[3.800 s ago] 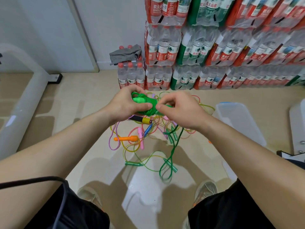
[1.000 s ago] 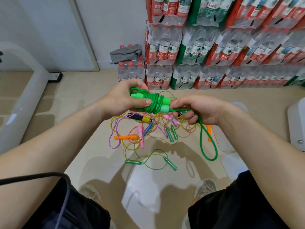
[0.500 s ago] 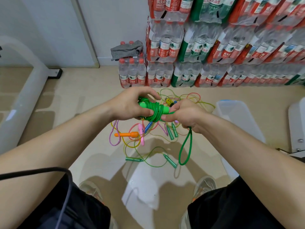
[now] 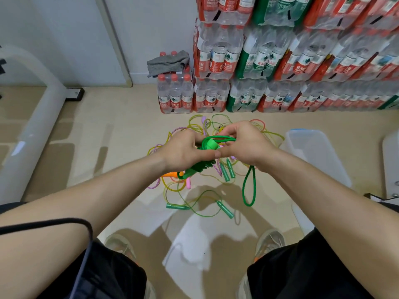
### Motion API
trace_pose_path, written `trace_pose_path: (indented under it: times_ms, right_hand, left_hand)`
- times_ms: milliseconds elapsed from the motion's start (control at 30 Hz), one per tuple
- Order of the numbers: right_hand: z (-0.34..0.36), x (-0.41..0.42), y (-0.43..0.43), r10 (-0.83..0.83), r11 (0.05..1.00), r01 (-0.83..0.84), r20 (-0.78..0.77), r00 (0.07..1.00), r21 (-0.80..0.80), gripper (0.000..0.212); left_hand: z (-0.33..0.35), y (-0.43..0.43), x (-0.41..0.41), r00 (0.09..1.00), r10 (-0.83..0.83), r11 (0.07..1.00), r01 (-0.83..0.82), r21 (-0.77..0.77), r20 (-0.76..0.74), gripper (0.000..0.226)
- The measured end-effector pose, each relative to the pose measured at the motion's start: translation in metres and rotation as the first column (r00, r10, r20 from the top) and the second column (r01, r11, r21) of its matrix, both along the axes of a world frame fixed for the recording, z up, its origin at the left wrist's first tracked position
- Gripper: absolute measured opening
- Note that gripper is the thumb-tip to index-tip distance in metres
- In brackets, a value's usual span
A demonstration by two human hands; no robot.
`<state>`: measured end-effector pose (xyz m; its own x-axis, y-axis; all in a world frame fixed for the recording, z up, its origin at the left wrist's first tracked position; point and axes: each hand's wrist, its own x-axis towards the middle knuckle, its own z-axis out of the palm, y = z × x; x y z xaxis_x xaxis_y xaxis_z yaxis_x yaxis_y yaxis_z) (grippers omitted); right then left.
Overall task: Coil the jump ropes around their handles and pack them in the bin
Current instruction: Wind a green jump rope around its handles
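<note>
Green jump rope (image 4: 209, 145), partly coiled around its handles, is held at frame centre by both hands. The left hand (image 4: 183, 153) grips the coiled bundle, fingers curled around it. The right hand (image 4: 248, 145) pinches the rope at the handle end. 1 loose loop (image 4: 243, 190) hangs below the right wrist. The clear bin (image 4: 319, 160) stands on the floor (image 4: 108, 137) at 3 o'clock from the hands. Tangled ropes (image 4: 174, 206) lie on the floor at 6 o'clock. Stacked bottle packs (image 4: 269, 61) stand at 12 o'clock.
</note>
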<state>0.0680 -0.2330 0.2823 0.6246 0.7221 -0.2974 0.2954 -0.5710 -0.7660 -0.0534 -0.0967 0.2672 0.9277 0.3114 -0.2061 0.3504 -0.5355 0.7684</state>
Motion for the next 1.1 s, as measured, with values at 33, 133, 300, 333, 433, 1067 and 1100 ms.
trace_pose_path:
  times_ms: [33, 133, 300, 333, 433, 1067, 1100]
  right_hand:
    - [0.001, 0.000, -0.001, 0.002, 1.000, -0.002, 0.021, 1.000, 0.022, 0.026]
    - [-0.001, -0.002, 0.000, -0.022, 0.996, 0.016, 0.070, 0.997, 0.086, 0.023]
    - [0.004, 0.004, -0.003, 0.013, 0.991, -0.015, 0.011, 1.000, 0.135, 0.016]
    - [0.006, 0.005, -0.005, 0.030, 0.991, -0.030, -0.002, 1.000, 0.134, 0.015]
    - [0.010, 0.007, -0.007, 0.062, 0.992, -0.061, -0.013, 0.998, 0.113, 0.015]
    - [0.007, -0.012, -0.005, -0.023, 1.000, 0.017, 0.267, 0.963, 0.022, 0.034]
    - [0.004, -0.016, -0.004, -0.062, 0.997, 0.051, 0.245, 0.968, 0.054, 0.034]
  left_hand:
    - [0.001, 0.001, 0.001, 1.000, 0.011, 0.999, -0.011, -0.050, 0.005, 0.021]
    - [0.001, 0.004, 0.002, 0.995, 0.096, 0.967, -0.086, -0.240, 0.026, 0.039]
    - [-0.001, 0.004, 0.000, 0.985, 0.050, 0.971, -0.009, -0.240, 0.165, 0.037]
    - [-0.002, 0.004, -0.001, 0.983, 0.036, 0.972, 0.008, -0.235, 0.183, 0.033]
    - [-0.005, 0.005, 0.000, 0.975, 0.028, 0.974, 0.023, -0.226, 0.222, 0.029]
    - [-0.006, 0.001, 0.007, 0.976, -0.029, 0.944, -0.045, 0.326, 0.217, 0.030]
    - [-0.006, 0.001, 0.008, 0.975, -0.023, 0.944, -0.051, 0.325, 0.219, 0.030]
